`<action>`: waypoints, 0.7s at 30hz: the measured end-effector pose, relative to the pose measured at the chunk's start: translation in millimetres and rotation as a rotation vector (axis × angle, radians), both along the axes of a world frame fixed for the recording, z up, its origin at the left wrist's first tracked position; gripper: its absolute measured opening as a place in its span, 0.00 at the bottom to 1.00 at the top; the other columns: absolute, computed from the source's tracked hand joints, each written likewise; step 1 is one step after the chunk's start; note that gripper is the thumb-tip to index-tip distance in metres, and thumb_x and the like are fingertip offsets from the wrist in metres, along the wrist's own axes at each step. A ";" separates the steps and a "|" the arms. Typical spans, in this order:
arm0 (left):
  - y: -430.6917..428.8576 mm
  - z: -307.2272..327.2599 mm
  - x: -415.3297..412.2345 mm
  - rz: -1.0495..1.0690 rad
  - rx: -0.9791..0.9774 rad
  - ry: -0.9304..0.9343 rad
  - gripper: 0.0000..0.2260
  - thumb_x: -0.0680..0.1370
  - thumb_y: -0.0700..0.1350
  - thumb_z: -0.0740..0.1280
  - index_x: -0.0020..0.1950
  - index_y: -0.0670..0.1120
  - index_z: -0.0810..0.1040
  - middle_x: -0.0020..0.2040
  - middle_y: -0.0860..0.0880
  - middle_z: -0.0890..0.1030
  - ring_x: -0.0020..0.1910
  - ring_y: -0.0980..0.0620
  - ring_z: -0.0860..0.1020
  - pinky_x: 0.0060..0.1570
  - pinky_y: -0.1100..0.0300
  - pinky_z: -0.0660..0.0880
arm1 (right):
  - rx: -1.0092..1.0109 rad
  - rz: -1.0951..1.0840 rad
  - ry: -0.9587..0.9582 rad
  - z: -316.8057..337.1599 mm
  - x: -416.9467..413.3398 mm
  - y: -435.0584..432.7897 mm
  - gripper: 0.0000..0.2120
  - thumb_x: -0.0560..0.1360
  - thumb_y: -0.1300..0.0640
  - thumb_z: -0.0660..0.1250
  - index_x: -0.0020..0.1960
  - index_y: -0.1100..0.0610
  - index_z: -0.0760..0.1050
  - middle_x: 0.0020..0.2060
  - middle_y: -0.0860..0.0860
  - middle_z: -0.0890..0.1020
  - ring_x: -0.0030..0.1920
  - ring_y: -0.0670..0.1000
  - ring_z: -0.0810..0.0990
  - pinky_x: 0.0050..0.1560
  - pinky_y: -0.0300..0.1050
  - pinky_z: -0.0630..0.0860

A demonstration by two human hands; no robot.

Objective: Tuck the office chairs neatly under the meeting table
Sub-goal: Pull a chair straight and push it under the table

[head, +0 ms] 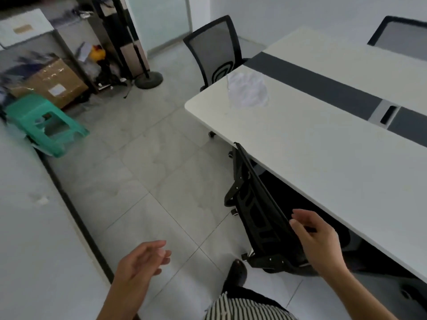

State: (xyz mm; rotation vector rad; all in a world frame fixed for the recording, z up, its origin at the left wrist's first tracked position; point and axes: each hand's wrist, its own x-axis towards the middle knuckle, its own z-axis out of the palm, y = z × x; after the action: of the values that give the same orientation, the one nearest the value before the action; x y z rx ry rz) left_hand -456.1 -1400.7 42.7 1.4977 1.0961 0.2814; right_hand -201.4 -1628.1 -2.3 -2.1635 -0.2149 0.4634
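three office chairs stand around the long white meeting table (323,158), which has a dark grey strip down its middle. nearest is a black mesh-backed office chair (256,204), pushed in at the table's near long side, its seat under the top and its backrest just beside the table edge. a grey mesh chair with a black frame (215,47) stands at the table's short end, close to the corner. only the backrest of a third grey-backed chair (402,33) shows beyond the far side.

the right hand (321,241) is at the top edge of the black chair's backrest, fingers loose and spread, not closed round it; whether it touches i cannot tell. the left hand (141,262) hangs over the grey tiled floor (150,169), fingers relaxed, holding nothing.

a crumpled white sheet (248,90) lies on the table near its end. a green plastic stool (46,125) lies tipped over at the left, beside a brown cardboard box (55,84).
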 end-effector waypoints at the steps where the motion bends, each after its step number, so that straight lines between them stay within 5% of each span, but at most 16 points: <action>1: 12.3 3.5 10.6 -0.028 0.007 -0.002 0.07 0.76 0.37 0.65 0.49 0.44 0.81 0.43 0.46 0.86 0.43 0.48 0.83 0.47 0.50 0.77 | -0.067 0.017 -0.030 -2.3 10.6 17.0 0.17 0.75 0.48 0.67 0.62 0.47 0.74 0.56 0.44 0.81 0.52 0.46 0.80 0.56 0.51 0.78; 5: 59.8 6.9 43.9 -0.121 0.050 0.015 0.07 0.76 0.36 0.65 0.49 0.45 0.81 0.43 0.46 0.86 0.42 0.50 0.84 0.46 0.53 0.76 | -0.421 0.183 0.053 -26.0 43.1 80.1 0.31 0.75 0.39 0.61 0.74 0.51 0.60 0.67 0.52 0.74 0.65 0.55 0.73 0.60 0.52 0.72; 9: 93.9 4.0 68.3 -0.247 0.028 0.006 0.07 0.75 0.35 0.66 0.48 0.45 0.81 0.42 0.46 0.86 0.42 0.49 0.83 0.46 0.52 0.76 | -0.577 0.269 0.085 -43.3 40.1 104.9 0.22 0.76 0.37 0.56 0.60 0.51 0.71 0.45 0.50 0.81 0.45 0.54 0.81 0.41 0.46 0.74; 12: 119.5 -8.1 88.0 -0.411 0.006 0.032 0.05 0.75 0.38 0.68 0.48 0.46 0.81 0.43 0.47 0.86 0.43 0.51 0.83 0.44 0.60 0.77 | -0.606 0.248 -0.061 -45.7 21.1 98.9 0.19 0.78 0.38 0.52 0.52 0.51 0.71 0.39 0.49 0.80 0.40 0.53 0.81 0.37 0.47 0.73; 17: 155.3 -20.2 123.7 -0.733 0.073 0.085 0.15 0.64 0.59 0.69 0.46 0.54 0.80 0.41 0.48 0.84 0.43 0.54 0.82 0.43 0.68 0.75 | -0.725 0.113 -0.142 -47.1 -20.1 84.3 0.18 0.78 0.36 0.51 0.51 0.49 0.71 0.39 0.47 0.82 0.41 0.51 0.82 0.36 0.46 0.73; 21: 158.5 -36.5 162.4 -1.020 0.269 0.053 0.06 0.74 0.50 0.68 0.50 0.54 0.79 0.48 0.55 0.81 0.49 0.59 0.79 0.49 0.66 0.74 | -0.788 0.008 -0.137 -47.8 -47.5 60.6 0.20 0.77 0.35 0.52 0.57 0.46 0.72 0.47 0.44 0.82 0.48 0.50 0.81 0.41 0.47 0.73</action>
State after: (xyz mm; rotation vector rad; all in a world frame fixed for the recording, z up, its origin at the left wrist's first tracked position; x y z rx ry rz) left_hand -293.7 -1242.2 6.3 2.1125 0.2281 -0.3396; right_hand -248.8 -1567.4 -50.1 -2.9707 -0.1235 0.4494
